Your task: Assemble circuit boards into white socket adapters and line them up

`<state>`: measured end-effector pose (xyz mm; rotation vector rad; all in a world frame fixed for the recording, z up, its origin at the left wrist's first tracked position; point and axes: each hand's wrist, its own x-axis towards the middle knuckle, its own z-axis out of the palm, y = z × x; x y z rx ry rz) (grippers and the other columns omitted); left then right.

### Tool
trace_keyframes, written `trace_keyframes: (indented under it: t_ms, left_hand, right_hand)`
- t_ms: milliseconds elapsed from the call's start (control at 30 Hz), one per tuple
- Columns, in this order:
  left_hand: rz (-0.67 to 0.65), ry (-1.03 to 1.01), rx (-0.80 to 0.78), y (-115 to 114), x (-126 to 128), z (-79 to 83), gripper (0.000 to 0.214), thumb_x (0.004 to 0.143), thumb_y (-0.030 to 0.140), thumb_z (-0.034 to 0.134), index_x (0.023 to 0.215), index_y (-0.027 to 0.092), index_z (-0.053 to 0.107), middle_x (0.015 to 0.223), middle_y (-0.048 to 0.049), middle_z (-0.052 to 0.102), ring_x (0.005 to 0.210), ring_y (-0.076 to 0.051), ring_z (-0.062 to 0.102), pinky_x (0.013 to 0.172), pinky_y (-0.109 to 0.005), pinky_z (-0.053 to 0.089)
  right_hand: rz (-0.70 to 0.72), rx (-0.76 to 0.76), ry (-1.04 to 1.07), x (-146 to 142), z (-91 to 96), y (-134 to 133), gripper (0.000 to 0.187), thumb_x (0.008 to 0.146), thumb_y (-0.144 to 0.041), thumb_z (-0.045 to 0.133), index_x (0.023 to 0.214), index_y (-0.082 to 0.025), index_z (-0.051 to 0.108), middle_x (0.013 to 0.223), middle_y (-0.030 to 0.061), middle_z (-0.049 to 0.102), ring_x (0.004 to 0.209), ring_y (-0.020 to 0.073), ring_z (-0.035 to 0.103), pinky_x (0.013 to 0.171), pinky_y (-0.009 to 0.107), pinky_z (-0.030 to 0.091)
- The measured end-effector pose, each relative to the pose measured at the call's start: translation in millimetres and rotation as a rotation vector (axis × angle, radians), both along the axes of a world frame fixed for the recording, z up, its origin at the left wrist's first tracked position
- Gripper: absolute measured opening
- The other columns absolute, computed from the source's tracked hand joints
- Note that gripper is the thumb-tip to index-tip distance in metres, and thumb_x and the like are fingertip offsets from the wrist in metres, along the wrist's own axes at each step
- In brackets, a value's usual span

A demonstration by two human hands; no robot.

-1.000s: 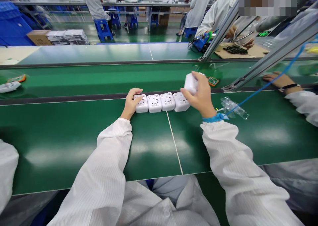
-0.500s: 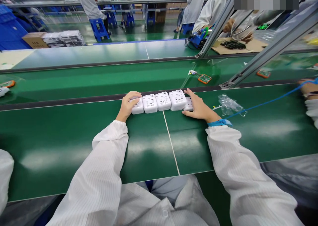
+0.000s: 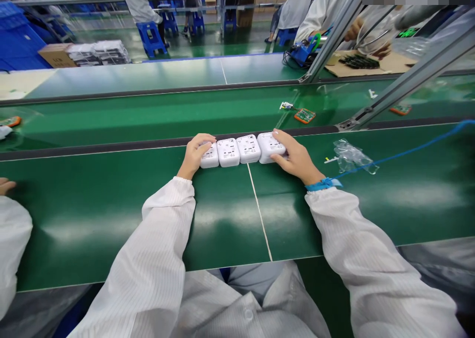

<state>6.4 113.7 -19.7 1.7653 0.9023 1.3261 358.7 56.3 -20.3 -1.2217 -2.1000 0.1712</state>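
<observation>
Several white square power sockets, with slots and small print on their tops, sit side by side in a row at the far edge of the green bench (image 3: 222,214). My left hand (image 3: 193,156) is closed round the leftmost socket (image 3: 210,156), thumb on its near side. Two middle sockets, one (image 3: 228,153) beside the other (image 3: 249,149), lie between my hands. My right hand (image 3: 295,155) grips the right-hand socket (image 3: 270,148), which looks a little higher than the others; fingers cover its right side. A blue wrist strap (image 3: 323,183) is on my right wrist.
Right of my hand lie a clear plastic bag (image 3: 354,156) and a blue cord (image 3: 415,147). Beyond the dark rail, an orange-edged circuit board (image 3: 305,115) rests on the green belt (image 3: 148,118). A metal strut (image 3: 401,75) slants at right. A co-worker's hand (image 3: 6,185) shows at left.
My right hand has moved from the end socket onto the raised one beside it; the end socket no longer shows. A co-worker's hand at right has left view; another appears at left.
</observation>
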Motion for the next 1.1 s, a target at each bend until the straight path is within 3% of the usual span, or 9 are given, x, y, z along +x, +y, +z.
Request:
trace_keyframes:
  t_ms: [133,267,467,533,667,867,1000,1100]
  left_hand:
    - [-0.008,-0.039,-0.055,3,-4,-0.9,0.027,0.083,0.047,0.063,0.089,0.023,0.076,0.109,-0.0073,0.071,0.112,-0.029,0.063,0.107,-0.045,0.046]
    - [-0.034,-0.082,-0.119,5,-9,-2.3,0.031,0.08,0.044,0.066,0.099,0.023,0.076,0.112,-0.0069,0.071,0.109,-0.029,0.064,0.101,-0.042,0.05]
    - [-0.016,-0.108,-0.171,4,-9,-0.8,0.034,0.077,0.043,0.067,0.101,0.021,0.075,0.111,-0.007,0.073,0.102,-0.028,0.066,0.092,-0.039,0.053]
    - [-0.023,-0.116,-0.175,4,-9,-1.1,0.033,0.076,0.042,0.067,0.1,0.021,0.076,0.11,-0.0069,0.073,0.102,-0.028,0.066,0.091,-0.039,0.052]
    - [-0.027,-0.117,-0.169,5,-10,-2.4,0.032,0.077,0.042,0.067,0.1,0.021,0.076,0.109,-0.0072,0.072,0.102,-0.027,0.065,0.09,-0.038,0.052]
    - [-0.016,-0.051,-0.167,5,-10,-3.5,0.036,0.078,0.045,0.067,0.103,0.021,0.073,0.112,-0.0084,0.071,0.108,-0.03,0.065,0.093,-0.04,0.052]
    - [0.064,-0.173,-0.109,8,-8,-6.9,0.042,0.082,0.053,0.064,0.11,0.022,0.067,0.121,-0.0097,0.068,0.114,-0.027,0.063,0.1,-0.04,0.051]
    - [0.2,-0.266,-0.122,14,-8,-10.8,0.043,0.088,0.059,0.051,0.102,0.021,0.065,0.115,-0.0096,0.068,0.109,-0.023,0.065,0.097,-0.038,0.052]
  right_hand:
    - [-0.018,-0.007,0.012,-8,-2.3,-2,0.077,0.095,-0.074,0.051,0.15,-0.021,0.048,0.153,0.0175,0.048,0.142,0.0368,0.046,0.118,0.058,0.04]
    - [0.028,0.036,0.141,-12,1.9,-3,0.077,0.093,-0.076,0.053,0.146,-0.02,0.05,0.147,0.0192,0.051,0.138,0.0371,0.049,0.116,0.056,0.042]
    - [-0.111,0.091,0.21,22,16.8,-13,0.078,0.094,-0.076,0.047,0.152,-0.024,0.043,0.153,0.0152,0.045,0.144,0.0374,0.042,0.121,0.056,0.035]
    - [-0.074,0.068,0.182,37,12.5,-16,0.071,0.096,-0.069,0.053,0.15,-0.024,0.046,0.152,0.0154,0.046,0.144,0.037,0.042,0.122,0.056,0.033]
    - [0.034,-0.119,-0.013,51,-8.5,-15,0.068,0.094,-0.064,0.06,0.149,-0.025,0.048,0.153,0.0174,0.044,0.144,0.039,0.041,0.118,0.063,0.034]
    - [-0.004,-0.17,-0.091,47,-21.4,-2,0.074,0.095,-0.063,0.059,0.154,-0.023,0.04,0.159,0.0208,0.033,0.148,0.0411,0.034,0.116,0.067,0.035]
    - [0.002,-0.218,-0.11,51,-17.2,1,0.087,0.089,-0.068,0.065,0.158,-0.025,0.034,0.164,0.0184,0.029,0.15,0.0419,0.031,0.116,0.068,0.033]
    - [-0.065,-0.225,0.107,59,-13.7,22,0.086,0.091,-0.073,0.056,0.159,-0.026,0.031,0.161,0.0159,0.036,0.142,0.0379,0.045,0.112,0.061,0.044]
